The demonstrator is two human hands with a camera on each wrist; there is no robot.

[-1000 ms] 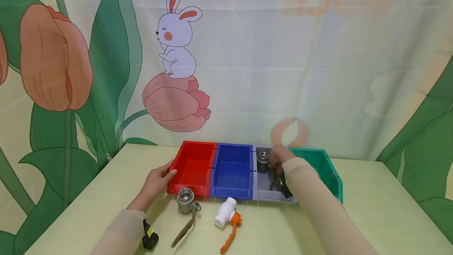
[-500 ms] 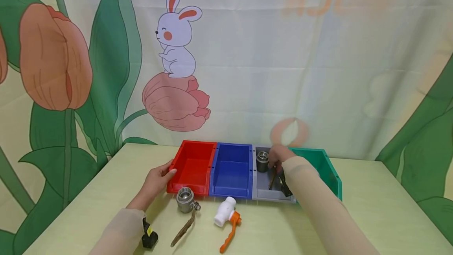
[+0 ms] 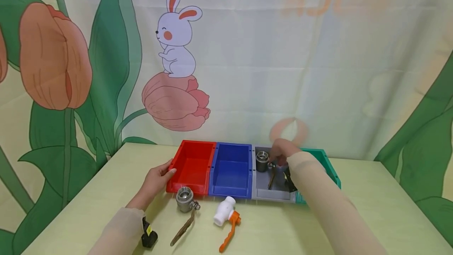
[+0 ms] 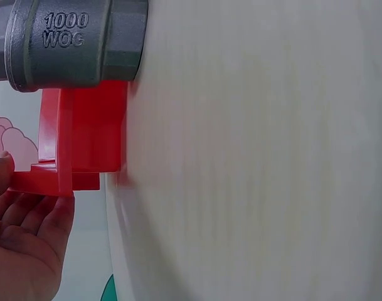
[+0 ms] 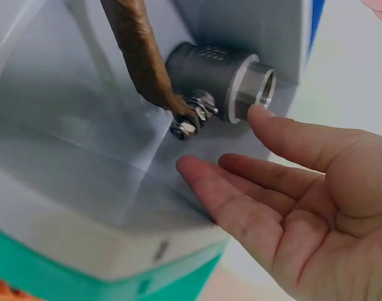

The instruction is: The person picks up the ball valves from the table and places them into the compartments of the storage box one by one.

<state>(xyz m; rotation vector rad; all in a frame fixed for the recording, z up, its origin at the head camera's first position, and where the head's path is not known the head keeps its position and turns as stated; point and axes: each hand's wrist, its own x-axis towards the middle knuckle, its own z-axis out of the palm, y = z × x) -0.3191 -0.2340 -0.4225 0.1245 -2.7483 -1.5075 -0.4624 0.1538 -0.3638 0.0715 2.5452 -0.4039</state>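
Observation:
My left hand (image 3: 155,181) holds the left wall of the red bin (image 3: 191,172). In the left wrist view its thumb lies on the rim and the fingers are below. Inside the grey bin (image 3: 263,194) a metal ball valve (image 3: 262,162) stands upright, its brown lever (image 5: 140,56) angled toward the bin's front. My right hand (image 5: 303,207) is beside this valve with its fingers extended and apart. The thumb tip is very near the valve's steel end; whether they touch I cannot tell. Nothing lies between the fingers.
A second metal valve (image 3: 185,200) with a brown lever and a white plastic valve (image 3: 224,211) with an orange lever lie before the bins. The blue bin (image 3: 231,174) and green bin (image 3: 329,164) flank the grey one. Something orange (image 5: 5,288) shows in the green bin.
My right hand has let go of the metal valve in the grey bin and shifted slightly up and right, uncovering the valve's lever joint. The left hand stays on the red bin.

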